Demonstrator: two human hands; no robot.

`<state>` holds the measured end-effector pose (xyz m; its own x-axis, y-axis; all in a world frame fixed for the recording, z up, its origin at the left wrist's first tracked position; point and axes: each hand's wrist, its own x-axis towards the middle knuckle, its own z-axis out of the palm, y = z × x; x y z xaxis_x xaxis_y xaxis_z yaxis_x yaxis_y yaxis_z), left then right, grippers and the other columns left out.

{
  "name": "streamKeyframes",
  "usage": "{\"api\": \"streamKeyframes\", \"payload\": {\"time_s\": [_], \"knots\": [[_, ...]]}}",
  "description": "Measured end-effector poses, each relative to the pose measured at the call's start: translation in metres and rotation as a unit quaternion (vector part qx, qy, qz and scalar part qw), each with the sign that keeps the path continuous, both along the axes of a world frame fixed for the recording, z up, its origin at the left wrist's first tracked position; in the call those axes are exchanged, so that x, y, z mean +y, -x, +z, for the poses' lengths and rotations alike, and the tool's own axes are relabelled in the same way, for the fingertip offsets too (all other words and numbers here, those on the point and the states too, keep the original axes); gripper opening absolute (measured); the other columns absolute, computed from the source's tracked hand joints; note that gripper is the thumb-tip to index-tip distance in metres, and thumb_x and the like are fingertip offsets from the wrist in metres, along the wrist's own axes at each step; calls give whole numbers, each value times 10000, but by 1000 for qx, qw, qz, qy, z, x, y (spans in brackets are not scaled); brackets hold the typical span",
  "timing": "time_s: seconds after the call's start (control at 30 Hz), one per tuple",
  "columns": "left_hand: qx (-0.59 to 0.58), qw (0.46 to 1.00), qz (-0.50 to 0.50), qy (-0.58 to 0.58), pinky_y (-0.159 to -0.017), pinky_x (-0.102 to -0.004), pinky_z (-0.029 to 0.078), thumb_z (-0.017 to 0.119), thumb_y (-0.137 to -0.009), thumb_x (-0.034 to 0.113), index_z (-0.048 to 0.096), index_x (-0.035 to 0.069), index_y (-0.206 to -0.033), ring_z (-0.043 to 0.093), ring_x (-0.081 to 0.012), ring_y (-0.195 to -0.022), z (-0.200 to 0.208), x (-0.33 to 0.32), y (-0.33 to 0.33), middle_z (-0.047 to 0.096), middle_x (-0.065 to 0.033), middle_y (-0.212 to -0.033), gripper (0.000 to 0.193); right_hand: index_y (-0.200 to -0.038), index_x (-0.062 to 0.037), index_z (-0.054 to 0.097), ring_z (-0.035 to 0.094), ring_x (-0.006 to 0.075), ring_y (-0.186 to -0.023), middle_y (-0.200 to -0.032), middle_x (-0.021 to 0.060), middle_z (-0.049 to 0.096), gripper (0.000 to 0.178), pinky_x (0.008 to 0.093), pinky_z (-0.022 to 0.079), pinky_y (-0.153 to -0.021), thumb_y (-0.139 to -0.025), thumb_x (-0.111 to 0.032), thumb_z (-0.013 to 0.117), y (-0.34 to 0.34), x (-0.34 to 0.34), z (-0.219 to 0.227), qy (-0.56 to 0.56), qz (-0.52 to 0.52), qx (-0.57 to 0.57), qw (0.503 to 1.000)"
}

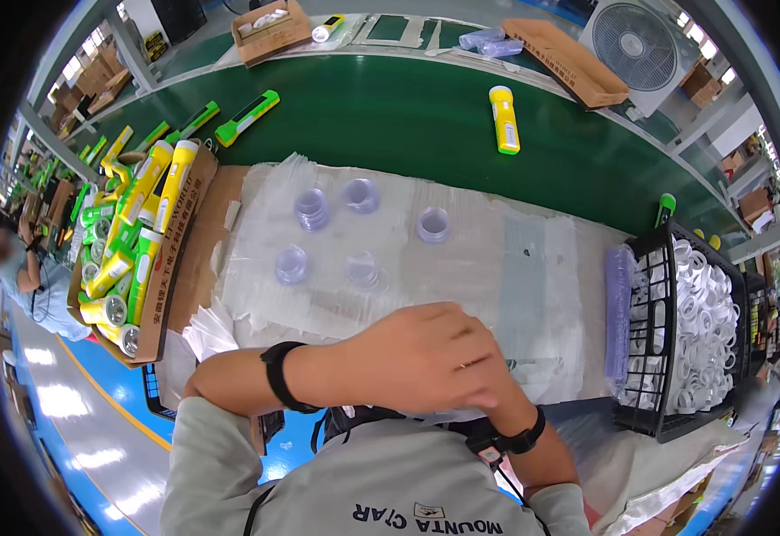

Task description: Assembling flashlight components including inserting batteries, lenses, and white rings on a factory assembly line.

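Note:
My left hand (430, 357) reaches across in front of my body, its back toward me and its fingers curled down by my right wrist. Whatever may be in those fingers is hidden. My right forearm (515, 411) comes up from the lower right and meets it; the right hand itself is mostly covered by the left. Beyond my hands, several clear plastic threaded rings (433, 224) stand apart on a worktop (461, 286) covered with taped clear film. A thin ring shows on one finger of the left hand, and dark bands circle both wrists.
At left, a cardboard box (184, 232) is heaped with yellow and green flashlights. A black basket (658, 339) of white rings stands at right, beside clear plastic sleeves (620, 322). Across a green conveyor belt (363, 107) lie a yellow flashlight (503, 121) and a green one (247, 118).

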<state>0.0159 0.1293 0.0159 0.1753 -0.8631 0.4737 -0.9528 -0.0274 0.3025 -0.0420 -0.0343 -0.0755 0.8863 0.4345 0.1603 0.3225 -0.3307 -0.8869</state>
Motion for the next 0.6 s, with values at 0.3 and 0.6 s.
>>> {"api": "streamKeyframes", "payload": {"time_s": [0.3, 0.6], "knots": [[-39, 979, -164, 112, -962, -443, 408, 625, -792, 284, 635, 21, -928, 522, -299, -1078, -22, -11, -18, 569, -108, -1059, 296, -1164, -32, 539, 564, 296, -1024, -1105, 146, 578, 498, 341, 448, -908, -699, -103, 703, -1, -5, 2, -34, -26, -15, 999], [156, 966, -204, 22, -678, -371, 511, 620, -745, 141, 594, 54, -981, 568, -240, -879, -25, -24, -9, 549, -82, -1017, 253, -1123, -95, 595, 599, 266, -922, -979, 118, 586, 366, 349, 482, -800, -774, -179, 668, -121, -60, 76, 296, -61, 70, 951]]}}
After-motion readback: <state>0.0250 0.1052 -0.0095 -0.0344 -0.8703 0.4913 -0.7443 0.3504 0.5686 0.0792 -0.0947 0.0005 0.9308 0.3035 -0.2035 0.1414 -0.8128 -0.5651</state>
